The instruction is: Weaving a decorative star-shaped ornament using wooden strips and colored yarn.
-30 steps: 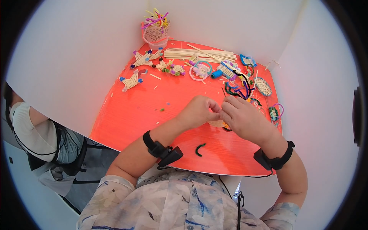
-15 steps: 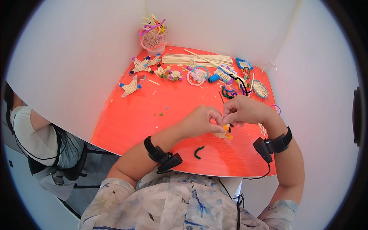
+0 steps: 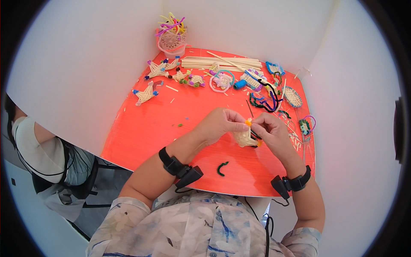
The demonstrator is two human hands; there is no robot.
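Woven pale piece (image 3: 243,139), trimmed with orange and black fuzzy pipe cleaner, is held between the person's two hands over the right-middle part of the red tabletop (image 3: 150,132); whether its lower edge touches that surface cannot be told. A second ago the right hand (image 3: 274,132) lay across it and hid most of it, and half a second ago that hand was arched above it. Now the right hand has come down to the right side, so the woven face, the upper orange tuft (image 3: 248,123) and the lower orange tuft (image 3: 259,144) show.

The left hand (image 3: 217,128) keeps its grip narrow, thumb and forefinger pinched at the upper tuft. The right grip is narrow too, its fingertips meeting the other side of that tuft; whether they pinch orange or the black pipe cleaner (image 3: 255,136) just below is too small to tell. By this, the work seems to centre on the upper corner, with the piece not yet let go.

Elsewhere little has changed: the dark green pipe-cleaner scrap (image 3: 221,168) lies near the front edge, and the wooden strips (image 3: 220,63) remain stacked at the back.
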